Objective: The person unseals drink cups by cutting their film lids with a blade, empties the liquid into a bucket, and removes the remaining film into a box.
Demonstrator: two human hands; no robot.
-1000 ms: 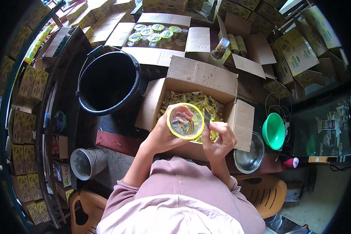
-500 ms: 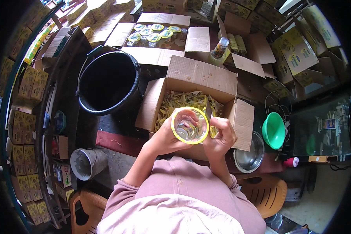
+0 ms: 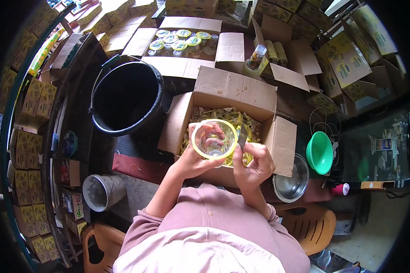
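My left hand (image 3: pixel 190 160) is wrapped round a clear plastic cup (image 3: pixel 215 148) with a yellow rim, its open mouth turned up toward me. Between the fingers and thumb of my right hand (image 3: pixel 255 167) is a small dark knife blade (image 3: pixel 242 136), pointing up beside the cup's right rim. Whether the blade touches the rim I cannot tell. Both hands are over an open cardboard box (image 3: pixel 234 88), which holds a heap of yellowish strips and scraps (image 3: pixel 221 113).
Left of the box stands a large black bucket (image 3: pixel 127 129), with a grey pail (image 3: pixel 98 193) nearer me. A metal bowl (image 3: pixel 290 182) and a green bowl (image 3: pixel 319 152) are at the right. Behind, another carton (image 3: pixel 177 66) holds several lidded cups; a bottle (image 3: pixel 257 57) stands beside it.
The cup in my left hand has moved slightly up and to the left. My right hand, with the blade, has shifted a little left and down.
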